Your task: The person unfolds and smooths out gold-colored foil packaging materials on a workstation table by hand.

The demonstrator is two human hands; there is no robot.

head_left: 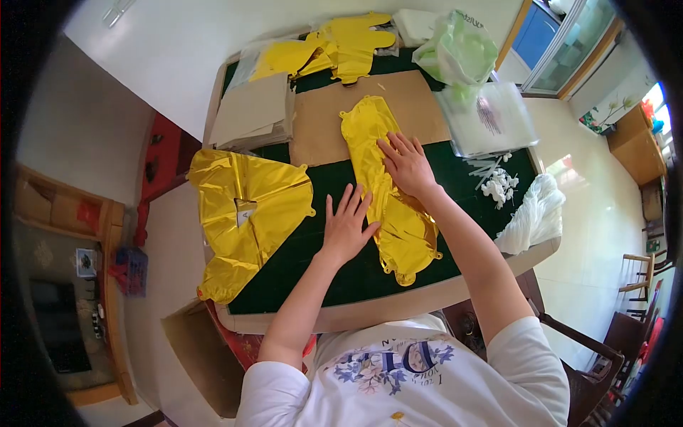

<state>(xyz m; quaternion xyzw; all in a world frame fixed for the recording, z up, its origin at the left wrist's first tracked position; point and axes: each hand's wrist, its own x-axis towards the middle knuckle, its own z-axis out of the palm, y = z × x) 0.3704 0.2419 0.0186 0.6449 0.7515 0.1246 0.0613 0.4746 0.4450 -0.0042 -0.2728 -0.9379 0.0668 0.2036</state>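
Note:
A flat gold foil balloon lies lengthwise in front of me, partly on a cardboard sheet and partly on the green table top. My right hand rests on its right side with fingers stretched out. At its left edge is my left hand, fingers spread, the fingertips touching the foil or right beside it. Another gold foil balloon, shaped like a letter A with a small hole, lies flat to the left. More gold foil balloons are piled at the far edge.
Beyond my hands is the cardboard sheet, with a stack of grey-beige sheets to its left. Clear plastic bags, a green-white bag, white sticks, white clips or ties and a white bundle line the right side.

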